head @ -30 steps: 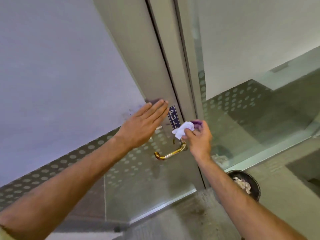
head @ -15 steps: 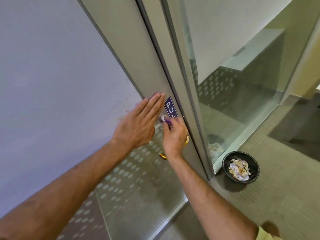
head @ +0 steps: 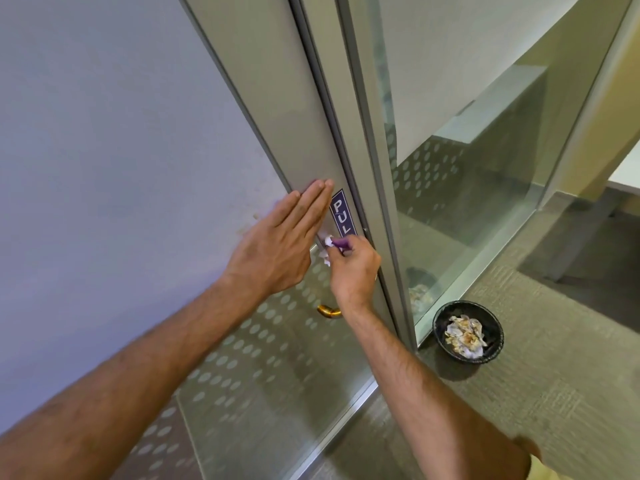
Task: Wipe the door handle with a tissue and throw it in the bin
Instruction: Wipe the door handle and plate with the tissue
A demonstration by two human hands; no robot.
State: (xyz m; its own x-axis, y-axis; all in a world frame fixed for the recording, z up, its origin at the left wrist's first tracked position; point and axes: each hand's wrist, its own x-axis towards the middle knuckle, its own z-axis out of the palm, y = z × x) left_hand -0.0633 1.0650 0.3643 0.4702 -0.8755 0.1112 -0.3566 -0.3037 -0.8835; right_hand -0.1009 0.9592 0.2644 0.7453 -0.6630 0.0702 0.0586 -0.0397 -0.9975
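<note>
My right hand (head: 353,268) grips a crumpled white tissue (head: 326,251) and presses it against the upper part of the brass door handle, just below the blue PULL sign (head: 343,213). Only the handle's lower gold end (head: 327,310) shows beneath my wrist; the remainder is hidden behind my hand. My left hand (head: 280,247) lies flat on the glass door (head: 242,362), fingers together and stretched toward the sign. A round black bin (head: 468,331) stands on the floor to the right of the door, with used tissues in it.
A metal door frame (head: 367,140) runs up the middle. Right of it is a fixed glass panel (head: 485,188) with a dotted band. Grey carpet (head: 540,393) covers the floor around the bin. A pale wall shows through the door on the left.
My right hand has moved up the handle with the tissue, from the lower part to just under the sign. The view has swung right, bringing the whole bin into sight.
</note>
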